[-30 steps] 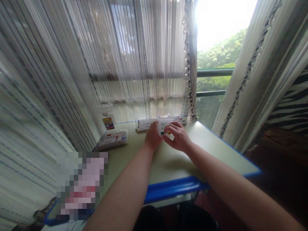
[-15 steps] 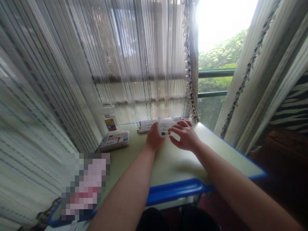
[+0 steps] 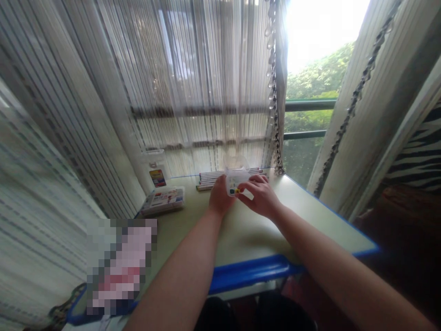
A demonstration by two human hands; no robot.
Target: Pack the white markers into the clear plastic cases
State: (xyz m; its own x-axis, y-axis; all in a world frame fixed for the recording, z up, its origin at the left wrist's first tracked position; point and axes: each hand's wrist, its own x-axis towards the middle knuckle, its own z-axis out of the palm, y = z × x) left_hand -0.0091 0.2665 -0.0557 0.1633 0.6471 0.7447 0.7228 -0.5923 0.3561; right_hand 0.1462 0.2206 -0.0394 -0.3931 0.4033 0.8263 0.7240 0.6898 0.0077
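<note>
My left hand point(image 3: 218, 198) grips the left side of a small clear plastic box point(image 3: 235, 180) that stands on the pale green table point(image 3: 248, 230). Small coloured bits show through the box wall. My right hand point(image 3: 261, 196) is closed at the box's right lower front, its fingertips pinched against it. Whether they hold a separate small piece I cannot make out. A row of marker pens point(image 3: 211, 178) lies just behind the box, near the curtain.
A flat clear case with printed labels point(image 3: 162, 200) lies at the left of the table, a small upright pack point(image 3: 157, 176) behind it. A blurred object point(image 3: 119, 266) sits at the front left corner. Sheer curtains point(image 3: 155, 92) hang close behind and left; the blue table edge point(image 3: 248, 272) is near me.
My right hand shifted slightly along the box front, from fingers spread over it to fingertips pinched at its lower right. My left hand has stayed on the box.
</note>
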